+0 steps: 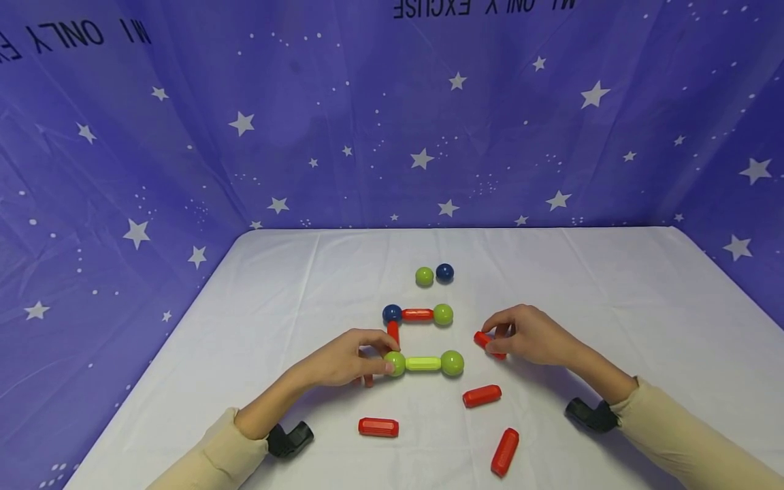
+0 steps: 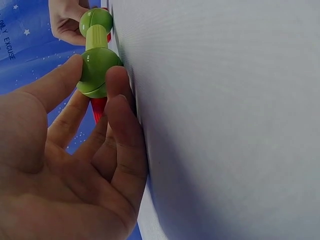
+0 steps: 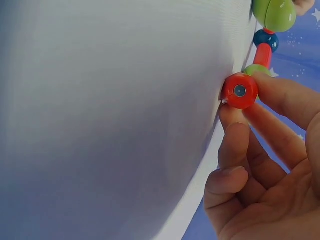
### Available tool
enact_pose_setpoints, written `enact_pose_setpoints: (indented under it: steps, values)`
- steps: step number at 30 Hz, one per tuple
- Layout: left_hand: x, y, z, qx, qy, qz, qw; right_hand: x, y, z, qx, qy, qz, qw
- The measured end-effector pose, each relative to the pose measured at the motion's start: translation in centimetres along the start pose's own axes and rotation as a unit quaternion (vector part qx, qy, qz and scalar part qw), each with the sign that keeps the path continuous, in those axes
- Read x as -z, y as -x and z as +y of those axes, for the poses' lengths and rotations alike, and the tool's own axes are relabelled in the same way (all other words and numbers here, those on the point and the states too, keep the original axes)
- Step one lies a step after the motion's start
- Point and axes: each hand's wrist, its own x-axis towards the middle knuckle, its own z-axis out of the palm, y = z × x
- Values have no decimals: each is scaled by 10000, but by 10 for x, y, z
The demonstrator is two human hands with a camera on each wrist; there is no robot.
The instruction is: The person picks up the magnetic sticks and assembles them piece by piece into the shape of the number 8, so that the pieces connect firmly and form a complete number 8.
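Pinching a green ball (image 1: 397, 364), the left hand (image 1: 341, 359) sits by a frame (image 1: 422, 363), three sides joined, the right unfilled; two balls (image 1: 425, 276) and three rods (image 1: 482, 396) lie loose; the right hand (image 1: 531, 336) grips another rod (image 3: 240, 91) in curled fingers.

lettering (image 1: 431, 8) — "only excuse" — on the purple backdrop (image 1: 367, 190), upside down in head view

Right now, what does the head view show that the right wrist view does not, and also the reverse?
Only head view: three loose red rods on the table.

Only right wrist view: the round grey disc in the end of the held red rod.

Both: the right hand pinching that rod, part of the left hand, and a blue ball joined by a connecting rod to a green ball.
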Motion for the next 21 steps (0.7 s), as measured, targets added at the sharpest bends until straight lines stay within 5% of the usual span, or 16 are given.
enact_pose_setpoints:
  steps: [21]
  values:
    - [0, -2, -3, 86, -137, 0, 9999, -9, -11, -15, -42, -138, 103, 9998]
